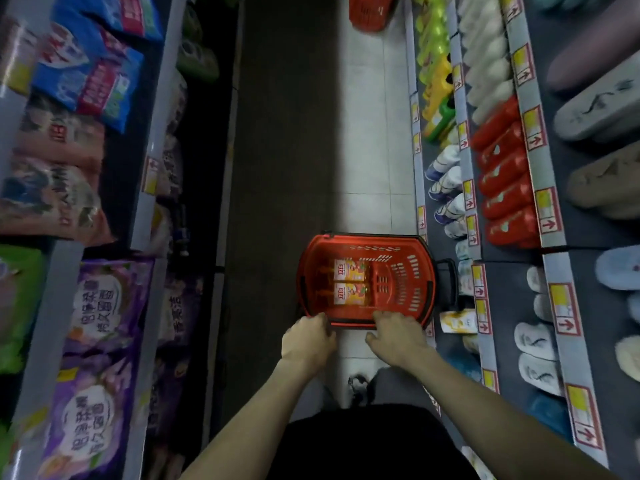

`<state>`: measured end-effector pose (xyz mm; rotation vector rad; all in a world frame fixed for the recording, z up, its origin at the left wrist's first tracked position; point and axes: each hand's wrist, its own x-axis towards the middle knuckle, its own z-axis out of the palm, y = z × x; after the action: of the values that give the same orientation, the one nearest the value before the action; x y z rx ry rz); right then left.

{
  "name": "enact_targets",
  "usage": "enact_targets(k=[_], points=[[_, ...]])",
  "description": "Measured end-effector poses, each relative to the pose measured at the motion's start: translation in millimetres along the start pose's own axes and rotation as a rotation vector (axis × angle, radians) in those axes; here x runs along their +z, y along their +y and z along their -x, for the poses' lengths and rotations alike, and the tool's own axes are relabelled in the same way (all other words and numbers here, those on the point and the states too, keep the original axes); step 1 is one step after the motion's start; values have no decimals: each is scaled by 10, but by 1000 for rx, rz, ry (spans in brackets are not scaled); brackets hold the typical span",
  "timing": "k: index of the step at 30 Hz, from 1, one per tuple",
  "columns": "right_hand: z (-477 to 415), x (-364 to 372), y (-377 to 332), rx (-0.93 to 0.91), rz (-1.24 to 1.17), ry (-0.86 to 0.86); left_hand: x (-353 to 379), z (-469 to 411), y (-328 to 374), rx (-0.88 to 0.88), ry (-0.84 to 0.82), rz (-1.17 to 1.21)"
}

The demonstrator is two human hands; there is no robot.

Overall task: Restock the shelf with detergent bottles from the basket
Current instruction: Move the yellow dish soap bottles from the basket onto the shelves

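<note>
Basket (428, 271) — curled left hand (306, 341), right hand (398, 336)

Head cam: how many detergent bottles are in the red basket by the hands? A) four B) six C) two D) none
C: two orange bottles lie side by side on the floor of the basket, and no others show in it.
</note>
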<state>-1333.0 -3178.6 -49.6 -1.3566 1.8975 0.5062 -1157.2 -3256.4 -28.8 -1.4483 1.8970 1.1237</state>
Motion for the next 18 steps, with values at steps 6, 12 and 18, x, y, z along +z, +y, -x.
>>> enact_targets(k=[6, 12, 18], points=[[-569, -120, 249, 58, 0, -13, -67, -687, 19, -18, -73, -45], [-1285, 97, 520, 25, 70, -87, 161, -1512, 123, -39, -62, -41], [-2200, 696, 808, -38, 120, -99, 694, -2522, 102, -113, -81, 14]])
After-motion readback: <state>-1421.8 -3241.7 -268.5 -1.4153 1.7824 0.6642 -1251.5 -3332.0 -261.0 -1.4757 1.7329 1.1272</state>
